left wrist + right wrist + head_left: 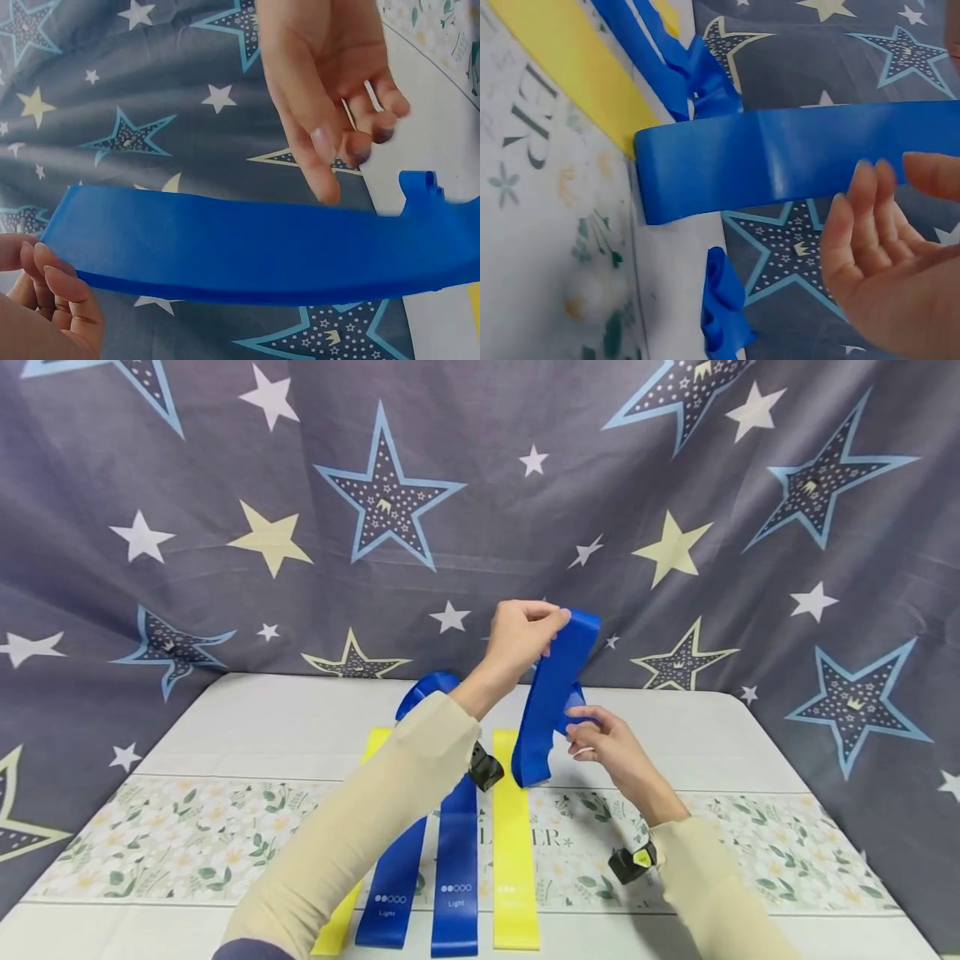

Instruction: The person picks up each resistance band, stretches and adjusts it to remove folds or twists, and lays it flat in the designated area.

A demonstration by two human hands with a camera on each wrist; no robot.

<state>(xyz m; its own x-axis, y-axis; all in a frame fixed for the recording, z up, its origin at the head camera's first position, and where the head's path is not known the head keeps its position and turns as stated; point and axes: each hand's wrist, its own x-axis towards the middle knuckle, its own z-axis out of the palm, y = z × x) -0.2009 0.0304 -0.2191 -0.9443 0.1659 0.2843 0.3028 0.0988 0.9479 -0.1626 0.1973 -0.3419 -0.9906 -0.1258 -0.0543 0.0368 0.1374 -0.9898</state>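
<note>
My left hand (517, 639) pinches the top end of a wide blue band (551, 693), which hangs as a flattened loop above the table. In the left wrist view, that hand (56, 300) grips one end of the blue band (247, 247). Beside the band, my right hand (618, 756) has its fingers loosely bent. The left wrist view shows this right hand (330, 97) with nothing in it. In the right wrist view, the right hand (892, 247) is at the blue band's edge (712, 161); whether they touch is unclear.
Two blue bands (456, 902) marked "Light" and two yellow bands (515, 877) lie lengthwise on the white, flower-printed table (645, 893). One blue band's far end curls up (426, 689). A crumpled blue piece (724, 307) sits near the back edge. A star-patterned cloth (480, 510) hangs behind.
</note>
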